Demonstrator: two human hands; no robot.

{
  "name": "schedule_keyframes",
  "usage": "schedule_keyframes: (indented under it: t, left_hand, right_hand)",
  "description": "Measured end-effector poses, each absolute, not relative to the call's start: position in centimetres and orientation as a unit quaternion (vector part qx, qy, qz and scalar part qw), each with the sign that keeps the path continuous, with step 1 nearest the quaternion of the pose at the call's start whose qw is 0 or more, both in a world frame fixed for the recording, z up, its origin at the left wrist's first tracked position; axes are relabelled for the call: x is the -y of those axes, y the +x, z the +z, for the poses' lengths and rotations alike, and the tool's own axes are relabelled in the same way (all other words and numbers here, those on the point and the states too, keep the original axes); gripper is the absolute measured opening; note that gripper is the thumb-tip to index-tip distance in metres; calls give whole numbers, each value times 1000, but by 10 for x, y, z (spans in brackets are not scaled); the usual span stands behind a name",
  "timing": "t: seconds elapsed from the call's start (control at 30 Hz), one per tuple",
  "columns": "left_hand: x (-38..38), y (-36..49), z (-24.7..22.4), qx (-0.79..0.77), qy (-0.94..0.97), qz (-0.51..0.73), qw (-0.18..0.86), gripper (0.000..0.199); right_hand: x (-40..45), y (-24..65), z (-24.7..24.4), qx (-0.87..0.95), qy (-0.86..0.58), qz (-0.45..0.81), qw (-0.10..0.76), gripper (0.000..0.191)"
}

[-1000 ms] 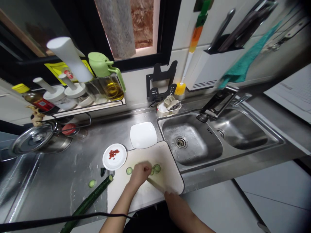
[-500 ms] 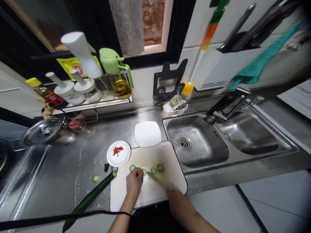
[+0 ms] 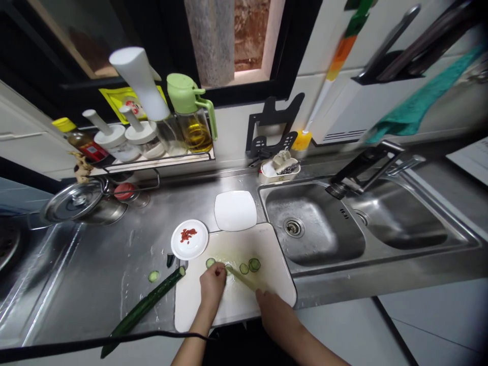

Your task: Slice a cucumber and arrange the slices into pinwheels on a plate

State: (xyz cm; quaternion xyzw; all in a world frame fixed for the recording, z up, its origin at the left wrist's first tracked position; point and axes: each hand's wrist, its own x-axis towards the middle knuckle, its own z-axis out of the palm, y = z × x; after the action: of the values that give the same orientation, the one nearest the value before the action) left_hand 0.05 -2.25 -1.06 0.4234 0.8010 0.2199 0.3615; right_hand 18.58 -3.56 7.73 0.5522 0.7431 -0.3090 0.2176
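2 hands are at work over the cutting board (image 3: 272, 249). Your right hand (image 3: 276, 316) is closed around the handle end of a knife (image 3: 244, 278), its pale blade slanting up and left to a small cucumber slice (image 3: 229, 270). Your left hand (image 3: 212, 285) has its fingers curled in and bunched at that slice's left edge; whether they pinch it or only steady it, you cannot tell from this view. 1 slice (image 3: 210, 262) lies just beyond your left knuckles, and on the right a single slice (image 3: 244, 268) sits beside what looks like an overlapping pair (image 3: 254, 264).

The step in hand looks like cutting into that small slice with the blade's tip. Your next move would call for fingertips tucked clear of the edge, a light hold on the wet slice and a short, controlled stroke.

The long cucumber (image 3: 145, 307) lies on the table (image 3: 147, 244), left of your left hand, its cut end at the board's edge. Past that end, a round plate (image 3: 199, 249) holds red berries (image 3: 187, 235).
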Motion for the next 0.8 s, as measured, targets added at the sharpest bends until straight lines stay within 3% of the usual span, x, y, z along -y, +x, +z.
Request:
schedule_keyframes:
  t: [0.8]
  left_hand:
    - [24,0,-10,-801,429,239,342,16]
  right_hand:
    - [38,201,74,-746,555,-290,229,44]
